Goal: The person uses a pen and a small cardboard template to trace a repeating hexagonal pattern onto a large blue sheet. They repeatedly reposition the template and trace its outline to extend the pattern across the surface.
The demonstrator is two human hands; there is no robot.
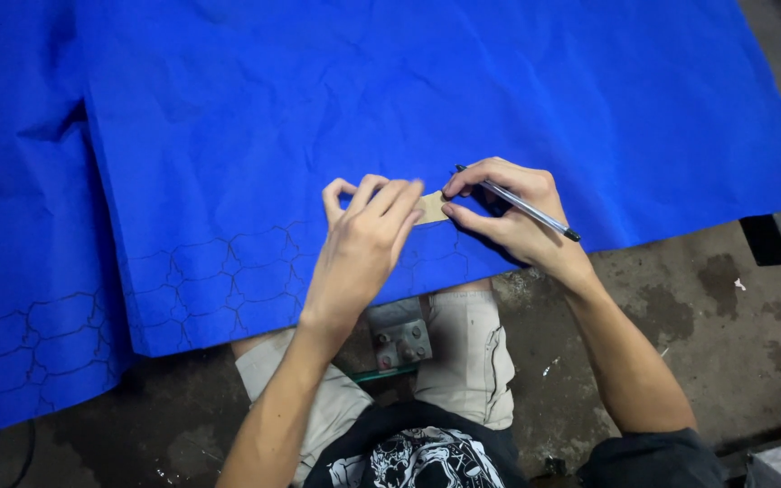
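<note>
A large blue sheet lay spread over the counter, its near edge already marked with rows of dark outlined shapes. The left hand pressed flat, fingers extended, on a small tan cardboard piece lying on the sheet near that edge. The right hand had its grip closed around a clear pen, the tip set against the cardboard's edge. A metal bracket showed below, between the person's knees.
</note>
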